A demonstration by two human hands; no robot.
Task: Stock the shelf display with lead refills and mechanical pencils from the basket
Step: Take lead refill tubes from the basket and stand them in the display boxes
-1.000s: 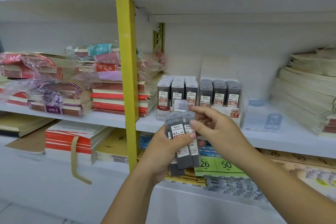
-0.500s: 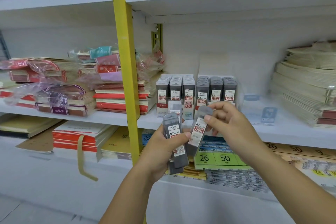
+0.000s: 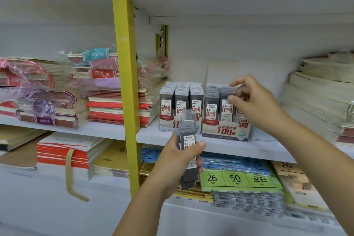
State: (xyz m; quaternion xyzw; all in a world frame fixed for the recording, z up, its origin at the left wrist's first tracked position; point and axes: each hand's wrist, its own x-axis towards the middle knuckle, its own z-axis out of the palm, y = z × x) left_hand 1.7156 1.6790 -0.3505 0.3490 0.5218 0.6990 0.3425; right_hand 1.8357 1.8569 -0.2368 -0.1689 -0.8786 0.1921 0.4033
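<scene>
The white shelf [image 3: 149, 136] runs in front of me from 9 to 3 o'clock, cut by the yellow upright [image 3: 122, 63] at about 10. Stacked notebooks [image 3: 115, 105], some in loose plastic wrap, fill the 9 o'clock side. A pale stack of paper pads [image 3: 321, 97] sits far out at 3. At the middle two cardboard boxes stand touching. They are the 0.5 display box [image 3: 168, 123] and, at its 3 o'clock, the 0.7 display box [image 3: 226, 129], both holding rows of upright grey cases.

My left hand [image 3: 178, 163] is at 6 o'clock, below the shelf edge, with fingers and thumb wrapped round a bundle of 0.7 lead refill cases [image 3: 188, 140]. My right hand [image 3: 254, 101] is at 3 o'clock over the 0.7 box. Its thumb and forefingers pinch a single refill case [image 3: 239, 90] at the top of the right-hand rows, but blur hides how far it is seated. The basket is out of view.

The rows look tightly packed, so a case pushed in at a slant could jam or tip its neighbours. A hard shove might also slide the light box. My bundle is fanned, with one case riding high, and a slack thumb could let it drop.
</scene>
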